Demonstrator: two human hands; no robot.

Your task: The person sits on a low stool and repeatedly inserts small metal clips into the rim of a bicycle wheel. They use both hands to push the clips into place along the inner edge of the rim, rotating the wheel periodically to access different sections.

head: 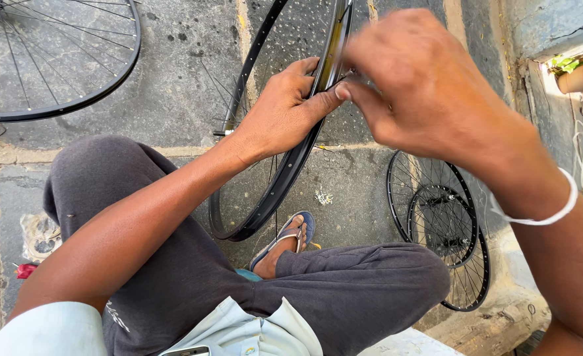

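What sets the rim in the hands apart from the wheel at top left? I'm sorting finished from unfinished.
The rim stands upright, gripped by the left hand; the wheel lies flat on the pavement, untouched. The rim shows only a few loose spokes; the wheel is fully spoked. Both are black metal hoops.

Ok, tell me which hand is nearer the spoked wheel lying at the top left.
Left. The left hand grips the bare rim in the middle, closer to that spoked wheel; the right hand is further right, pinching at the rim's edge.
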